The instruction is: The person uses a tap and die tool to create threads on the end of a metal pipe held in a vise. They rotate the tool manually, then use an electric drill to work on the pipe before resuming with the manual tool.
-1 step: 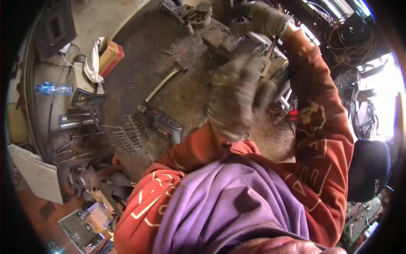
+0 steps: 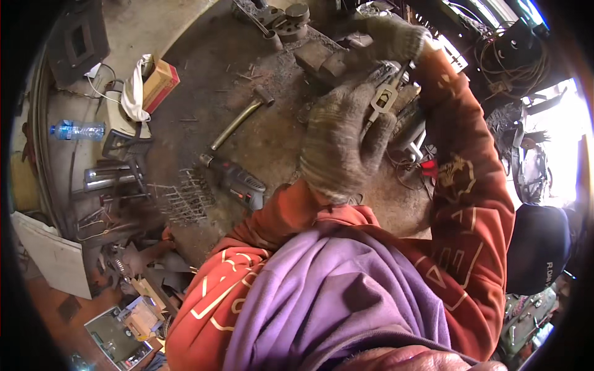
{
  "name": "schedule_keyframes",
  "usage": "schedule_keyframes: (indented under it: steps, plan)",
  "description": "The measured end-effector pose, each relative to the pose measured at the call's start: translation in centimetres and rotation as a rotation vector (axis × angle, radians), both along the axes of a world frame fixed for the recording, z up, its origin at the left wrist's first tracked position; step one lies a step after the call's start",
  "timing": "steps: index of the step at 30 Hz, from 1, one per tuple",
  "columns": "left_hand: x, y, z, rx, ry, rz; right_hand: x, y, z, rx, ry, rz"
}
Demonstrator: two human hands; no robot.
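My left hand (image 2: 337,145), in a grey knitted work glove, has its thumb and fingers closed round the lower handle of a metal tap wrench (image 2: 385,98). A flat body with a rectangular opening shows between the wrench's two handles. The other handle runs up towards my gloved right hand (image 2: 393,38), near its cuff. My right hand reaches over dark metal parts at the far side of the workbench, and its fingers are lost in shadow. A heavy dark metal block (image 2: 317,59) sits just left of the wrench.
On the dirty workbench (image 2: 272,139) lie a hammer (image 2: 238,123), a power drill (image 2: 235,182) and a bundle of thin rods (image 2: 185,195). Round metal tooling (image 2: 294,21) stands at the far edge. To the left are a carton (image 2: 162,83) and a plastic bottle (image 2: 80,130).
My left hand has shifted slightly and is sharper now. The tap wrench has moved a little down and left, showing more of its body and lower handle.
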State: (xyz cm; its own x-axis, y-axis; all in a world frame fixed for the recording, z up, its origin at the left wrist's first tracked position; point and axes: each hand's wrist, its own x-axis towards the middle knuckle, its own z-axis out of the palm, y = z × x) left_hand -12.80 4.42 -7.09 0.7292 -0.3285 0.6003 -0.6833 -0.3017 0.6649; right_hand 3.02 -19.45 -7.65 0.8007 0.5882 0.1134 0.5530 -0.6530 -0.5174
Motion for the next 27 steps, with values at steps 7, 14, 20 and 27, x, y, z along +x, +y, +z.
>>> schedule_keyframes:
  steps: [7,14,20,27]
  plan:
    - [12.4,-0.2,-2.1,-0.015,0.072,-0.160,-16.3,3.7,3.6,0.498,0.060,-0.569]
    - [14.2,-15.1,-2.6,0.023,-0.097,-0.727,-15.6,17.2,5.8,0.140,-0.637,-0.565]
    - [9.4,1.0,1.2,-0.298,0.426,-0.453,-11.5,9.7,7.4,0.321,-0.546,-0.628]
    - [3.5,3.2,-0.4,0.025,0.024,-0.221,-10.0,1.8,5.5,-0.086,0.127,-0.540]
